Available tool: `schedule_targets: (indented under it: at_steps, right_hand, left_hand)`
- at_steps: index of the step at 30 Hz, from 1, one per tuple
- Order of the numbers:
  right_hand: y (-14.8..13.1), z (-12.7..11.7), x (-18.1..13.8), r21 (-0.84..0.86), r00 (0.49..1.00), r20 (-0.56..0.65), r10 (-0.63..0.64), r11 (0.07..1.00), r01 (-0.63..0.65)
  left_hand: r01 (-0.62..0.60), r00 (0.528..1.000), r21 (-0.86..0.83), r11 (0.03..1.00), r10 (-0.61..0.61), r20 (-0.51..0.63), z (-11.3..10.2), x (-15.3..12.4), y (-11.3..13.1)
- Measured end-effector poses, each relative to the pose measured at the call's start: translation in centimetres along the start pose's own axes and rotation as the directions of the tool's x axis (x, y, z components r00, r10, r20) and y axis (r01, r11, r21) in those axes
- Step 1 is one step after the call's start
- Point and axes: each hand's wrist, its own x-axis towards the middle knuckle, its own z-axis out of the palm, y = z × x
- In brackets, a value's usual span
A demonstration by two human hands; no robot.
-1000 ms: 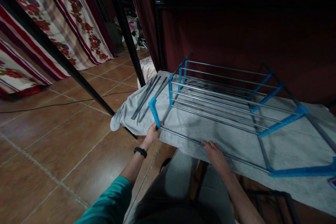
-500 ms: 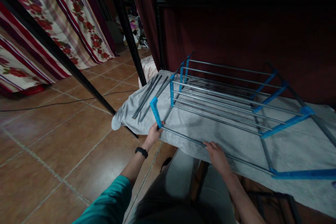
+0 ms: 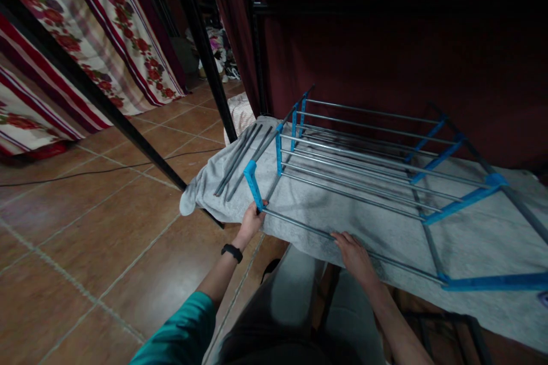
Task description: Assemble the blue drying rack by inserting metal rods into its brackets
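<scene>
A metal rack point(image 3: 368, 162) with silver rods and blue plastic side pieces lies on its side on a grey blanket point(image 3: 308, 199). My left hand point(image 3: 250, 220) is closed around the lower end of the nearest blue side piece point(image 3: 253, 184), where a rod joins it. My right hand point(image 3: 353, 254) grips the nearest silver rod point(image 3: 308, 227), fingers curled over it. A black band sits on my left wrist.
Several loose grey rods point(image 3: 240, 159) lie on the blanket's left end. A black slanted frame post point(image 3: 107, 111) and an upright post point(image 3: 205, 57) stand to the left. Flowered curtains point(image 3: 85, 28) hang at the far left above the brown tiled floor point(image 3: 85, 239). A dark red curtain hangs behind.
Nearly nothing has changed: both hands keep their grip on the rack, and the view has only swayed slightly.
</scene>
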Motion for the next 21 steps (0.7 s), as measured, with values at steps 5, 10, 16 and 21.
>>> schedule_targets:
  at_steps: [5,10,16,21]
  right_hand:
    - [0.1,-0.1,0.1,0.039,1.0,0.009,0.023,0.999,-0.024]
    - [-0.4,-0.3,0.4,0.063,0.999,-0.037,0.023,0.998,-0.021]
    - [-1.2,0.0,-3.4,0.152,0.915,-0.386,0.115,0.987,-0.059]
    - [2.9,-0.4,-11.8,0.425,0.545,-0.616,0.569,0.822,-0.378]
  left_hand:
    - [0.01,0.999,0.017,1.0,-0.01,-0.031,0.4,-0.2,0.3]
    - [0.03,0.998,0.038,0.999,-0.027,-0.065,0.7,-0.3,0.7]
    - [0.016,1.0,0.042,0.999,-0.015,-0.019,-0.4,0.1,1.1]
    - [0.056,0.998,0.062,0.997,-0.058,0.039,-1.6,1.0,0.6]
